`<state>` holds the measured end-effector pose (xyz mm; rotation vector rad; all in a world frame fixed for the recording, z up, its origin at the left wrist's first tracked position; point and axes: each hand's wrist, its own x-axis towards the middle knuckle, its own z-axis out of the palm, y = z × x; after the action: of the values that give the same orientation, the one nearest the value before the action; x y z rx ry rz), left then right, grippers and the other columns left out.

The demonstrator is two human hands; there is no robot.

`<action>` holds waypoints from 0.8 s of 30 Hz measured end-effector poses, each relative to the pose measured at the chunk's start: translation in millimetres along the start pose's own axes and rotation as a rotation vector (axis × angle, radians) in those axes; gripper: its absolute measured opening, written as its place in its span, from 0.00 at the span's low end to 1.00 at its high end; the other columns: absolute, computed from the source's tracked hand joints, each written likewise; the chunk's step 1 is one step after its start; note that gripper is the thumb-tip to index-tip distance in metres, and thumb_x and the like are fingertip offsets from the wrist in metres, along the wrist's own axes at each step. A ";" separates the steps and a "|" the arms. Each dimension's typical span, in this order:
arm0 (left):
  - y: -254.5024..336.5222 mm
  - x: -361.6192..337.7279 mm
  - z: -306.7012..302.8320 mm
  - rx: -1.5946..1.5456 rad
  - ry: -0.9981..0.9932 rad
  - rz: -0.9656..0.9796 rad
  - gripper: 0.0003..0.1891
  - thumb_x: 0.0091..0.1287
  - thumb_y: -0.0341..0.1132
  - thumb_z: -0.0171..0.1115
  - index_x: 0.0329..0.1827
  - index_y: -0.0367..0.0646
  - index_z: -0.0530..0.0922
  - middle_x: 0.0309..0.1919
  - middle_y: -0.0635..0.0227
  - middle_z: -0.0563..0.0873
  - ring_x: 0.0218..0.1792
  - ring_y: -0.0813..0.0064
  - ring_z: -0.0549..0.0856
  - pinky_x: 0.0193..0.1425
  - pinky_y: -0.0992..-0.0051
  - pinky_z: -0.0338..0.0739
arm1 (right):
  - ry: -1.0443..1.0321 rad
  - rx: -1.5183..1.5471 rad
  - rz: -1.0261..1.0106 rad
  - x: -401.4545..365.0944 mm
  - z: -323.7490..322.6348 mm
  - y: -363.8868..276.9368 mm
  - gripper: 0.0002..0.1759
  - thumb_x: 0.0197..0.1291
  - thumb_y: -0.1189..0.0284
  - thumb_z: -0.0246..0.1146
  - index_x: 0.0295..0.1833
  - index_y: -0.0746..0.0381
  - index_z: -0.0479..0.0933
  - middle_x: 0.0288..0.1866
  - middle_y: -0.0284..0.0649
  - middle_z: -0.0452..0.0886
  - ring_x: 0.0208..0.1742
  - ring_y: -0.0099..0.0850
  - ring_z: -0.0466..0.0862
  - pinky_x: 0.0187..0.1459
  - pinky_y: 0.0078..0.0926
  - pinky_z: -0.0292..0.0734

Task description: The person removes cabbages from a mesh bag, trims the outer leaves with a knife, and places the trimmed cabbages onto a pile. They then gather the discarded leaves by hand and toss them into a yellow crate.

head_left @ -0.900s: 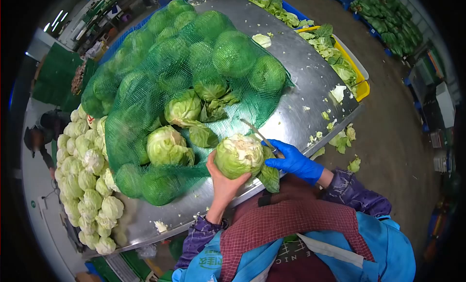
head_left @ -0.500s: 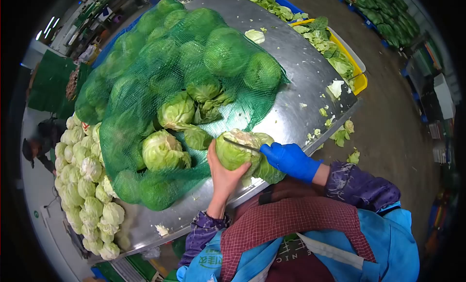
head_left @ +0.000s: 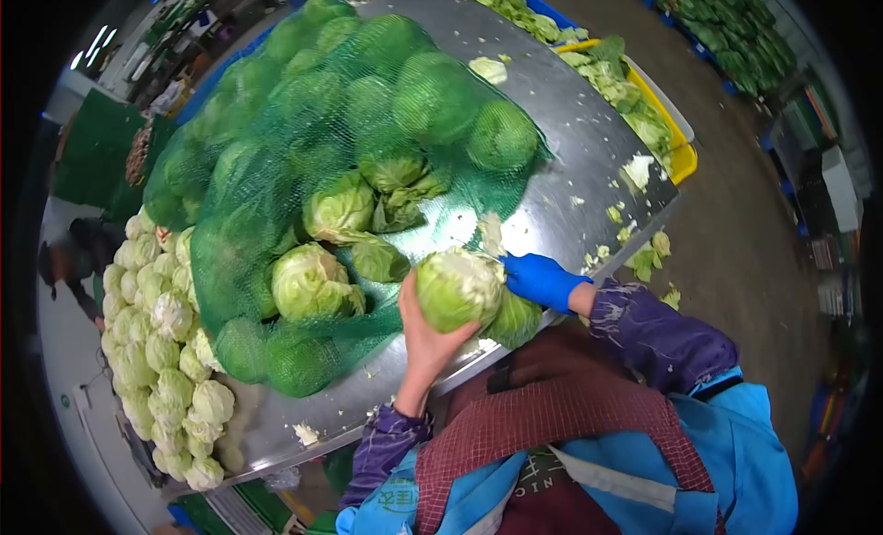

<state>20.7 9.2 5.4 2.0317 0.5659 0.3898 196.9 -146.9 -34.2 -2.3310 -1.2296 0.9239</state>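
My bare left hand (head_left: 428, 340) grips a pale green cabbage (head_left: 455, 294) from its left and lower side, at the table's near edge. The cabbage's top shows a whitish cut face. My right hand (head_left: 544, 282), in a blue glove, is closed around a knife at the cabbage's right side; little of the blade shows. A pale cut piece (head_left: 491, 233) is just beyond the cabbage, by the knife. Another cabbage (head_left: 515, 321) sits close against the held one on the right. Loose cabbages (head_left: 317, 285) lie at the open mouth of a green mesh bag (head_left: 276, 167).
Many cabbages fill the mesh bag on the metal table (head_left: 552, 103). Pale cabbages (head_left: 166, 351) are stacked at the left, with a person (head_left: 69, 264) beyond them. A yellow crate (head_left: 682, 162) of leaves stands past the right edge. Leaf scraps (head_left: 636, 172) lie about.
The knife has passed across the cabbage's top to its right side, leaving a whiter face and a pale piece cut off. My right hand has shifted slightly left and up.
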 end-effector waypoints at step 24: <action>-6.8 -45.2 -13.4 -0.402 0.195 -0.289 0.47 0.46 0.33 0.74 0.66 0.34 0.53 0.58 0.51 0.66 0.59 0.61 0.70 0.64 0.68 0.66 | 0.092 0.071 -0.033 -23.7 -19.2 -114.9 0.26 0.65 0.67 0.47 0.70 0.48 0.61 0.45 0.49 0.80 0.38 0.43 0.83 0.38 0.40 0.78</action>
<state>-25.4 -2.5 4.1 1.5117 0.8176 0.4861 131.4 -101.7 54.1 -2.2646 -1.1753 0.8267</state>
